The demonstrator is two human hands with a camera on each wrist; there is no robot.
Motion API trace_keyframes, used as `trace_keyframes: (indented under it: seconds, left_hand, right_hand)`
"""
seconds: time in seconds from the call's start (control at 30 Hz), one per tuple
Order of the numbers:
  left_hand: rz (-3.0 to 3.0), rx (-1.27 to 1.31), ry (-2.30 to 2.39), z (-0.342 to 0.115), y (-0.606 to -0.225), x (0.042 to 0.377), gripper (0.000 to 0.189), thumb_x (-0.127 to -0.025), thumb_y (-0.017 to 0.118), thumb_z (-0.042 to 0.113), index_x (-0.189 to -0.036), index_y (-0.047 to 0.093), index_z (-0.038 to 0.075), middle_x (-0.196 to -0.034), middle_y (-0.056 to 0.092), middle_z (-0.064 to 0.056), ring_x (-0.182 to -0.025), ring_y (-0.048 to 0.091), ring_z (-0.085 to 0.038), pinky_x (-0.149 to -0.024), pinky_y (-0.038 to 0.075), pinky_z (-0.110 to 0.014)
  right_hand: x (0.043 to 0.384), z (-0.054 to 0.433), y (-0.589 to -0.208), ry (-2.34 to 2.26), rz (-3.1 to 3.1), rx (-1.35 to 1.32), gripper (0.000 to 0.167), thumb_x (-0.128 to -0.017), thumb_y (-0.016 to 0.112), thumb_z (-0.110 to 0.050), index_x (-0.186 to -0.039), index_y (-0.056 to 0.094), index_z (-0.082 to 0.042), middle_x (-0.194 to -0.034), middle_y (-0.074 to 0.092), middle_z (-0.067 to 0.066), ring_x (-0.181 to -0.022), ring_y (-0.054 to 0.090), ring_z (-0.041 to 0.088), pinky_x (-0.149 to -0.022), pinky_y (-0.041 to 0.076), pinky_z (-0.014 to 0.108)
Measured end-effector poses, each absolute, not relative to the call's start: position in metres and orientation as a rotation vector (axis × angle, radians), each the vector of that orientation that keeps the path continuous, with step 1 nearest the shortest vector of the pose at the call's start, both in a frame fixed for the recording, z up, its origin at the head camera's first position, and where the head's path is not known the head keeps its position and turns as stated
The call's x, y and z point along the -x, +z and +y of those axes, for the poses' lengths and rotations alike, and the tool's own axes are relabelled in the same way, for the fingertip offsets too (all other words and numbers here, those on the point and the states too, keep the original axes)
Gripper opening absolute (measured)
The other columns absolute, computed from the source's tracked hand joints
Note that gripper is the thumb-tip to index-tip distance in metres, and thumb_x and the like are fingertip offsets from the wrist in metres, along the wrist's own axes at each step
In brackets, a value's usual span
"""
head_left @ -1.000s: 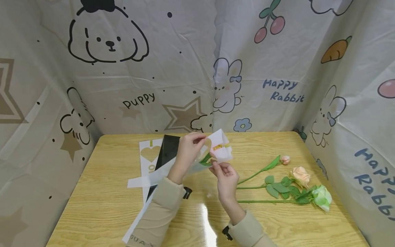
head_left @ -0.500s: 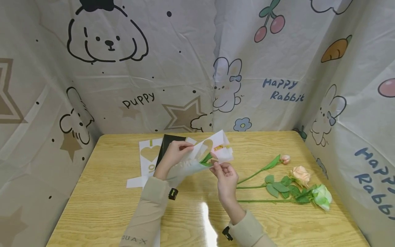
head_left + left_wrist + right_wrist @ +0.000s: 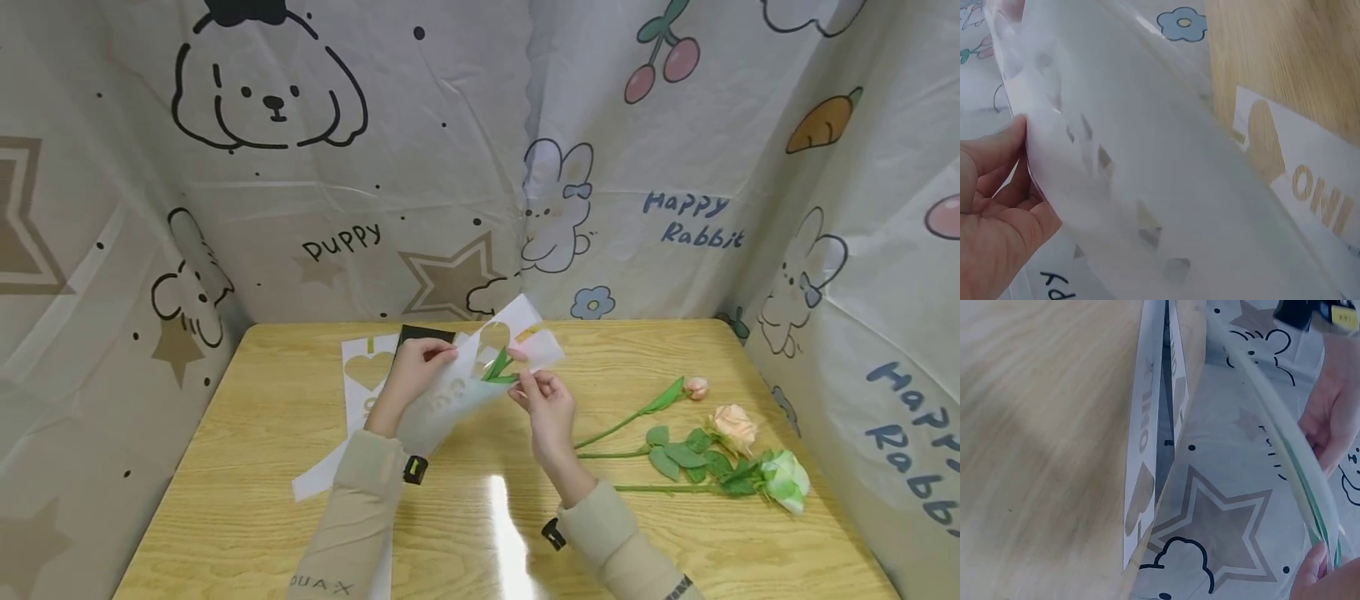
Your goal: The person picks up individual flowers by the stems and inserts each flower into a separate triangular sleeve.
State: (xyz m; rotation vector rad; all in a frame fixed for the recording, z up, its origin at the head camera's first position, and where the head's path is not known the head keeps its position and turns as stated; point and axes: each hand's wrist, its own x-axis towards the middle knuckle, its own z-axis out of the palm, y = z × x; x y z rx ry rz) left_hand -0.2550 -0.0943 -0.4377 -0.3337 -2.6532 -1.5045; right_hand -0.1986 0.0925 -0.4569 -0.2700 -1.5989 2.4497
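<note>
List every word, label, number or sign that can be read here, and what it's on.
"PUPPY": back curtain.
"Happy Rabbit": back curtain, right part.
"Happy Rabb...": right-hand curtain, end cut off by the picture edge.
"OUAX": left sleeve, first letter uncertain.
"O", then letters I can't read surely: cut out of the flat white sheet.
Too faint: letters on the held wrap.
Too small: yellow label on the black wrist device.

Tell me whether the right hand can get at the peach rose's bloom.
Probably yes: nothing covers the peach bloom, though the right hand would first have to release the translucent wrapper.
</note>
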Motion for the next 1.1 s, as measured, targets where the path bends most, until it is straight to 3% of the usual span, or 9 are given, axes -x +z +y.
trace_keyframes:
  seconds: [0.13, 0.43, 0.63, 0.83, 1.1]
  left_hand:
    - [-2.665, 0.229, -1.525, -0.104, -0.440, 0.253, 0.020, -0.090, 0.058, 0.016, -0.096, 0.068, -0.001, -0.092, 0.067, -0.014, -0.078, 0.058, -0.021, -0.068, 0.048, -0.028]
    - [-2.584, -0.044, -1.559, -0.134, -0.451, 0.247, 0.020, -0.091, 0.056, 0.013, -0.098, 0.065, -0.004, -0.085, 0.062, -0.016, -0.069, 0.052, -0.016, -0.061, 0.044, -0.022]
    - [-2.513, -0.172, -1.538, -0.161, -0.460, 0.242, 0.022, -0.091, 0.055, 0.011, -0.100, 0.065, -0.007, -0.089, 0.063, -0.021, -0.073, 0.053, -0.017, -0.061, 0.043, -0.018]
    - [-2.482, -0.276, -1.488, -0.188, -0.466, 0.234, 0.025, -0.091, 0.056, 0.012, -0.101, 0.064, -0.009, -0.097, 0.063, -0.024, -0.076, 0.052, -0.010, -0.063, 0.040, -0.011]
    - [-2.444, -0.436, -1.482, -0.216, -0.472, 0.217, 0.030, -0.092, 0.054, 0.019, -0.104, 0.064, -0.007, -0.100, 0.062, -0.022, -0.072, 0.051, -0.005, -0.060, 0.041, -0.010]
  right_hand:
    - [0.213, 0.085, -0.456, 2.473, -1.649, 0.296, 0.008, -0.088, 0.057, -0.001, -0.081, 0.053, 0.003, -0.070, 0.060, 0.003, -0.066, 0.061, 0.009, -0.066, 0.056, 0.024]
    - [0.234, 0.050, -0.462, 2.535, -1.748, 0.304, 0.007, -0.088, 0.057, -0.002, -0.087, 0.054, 0.003, -0.070, 0.059, 0.001, -0.065, 0.059, 0.009, -0.062, 0.055, 0.022]
    - [0.242, 0.021, -0.465, 2.593, -1.770, 0.234, 0.008, -0.088, 0.057, -0.001, -0.092, 0.054, 0.005, -0.074, 0.058, 0.001, -0.067, 0.058, 0.008, -0.065, 0.055, 0.022]
    - [0.244, -0.008, -0.472, 2.687, -1.793, 0.190, 0.011, -0.087, 0.056, 0.003, -0.096, 0.055, 0.009, -0.072, 0.058, 0.000, -0.065, 0.058, 0.008, -0.067, 0.056, 0.024]
    - [0.229, -0.049, -0.483, 2.773, -1.900, 0.150, 0.018, -0.087, 0.056, 0.003, -0.103, 0.056, 0.013, -0.075, 0.061, 0.008, -0.062, 0.060, 0.009, -0.070, 0.056, 0.029]
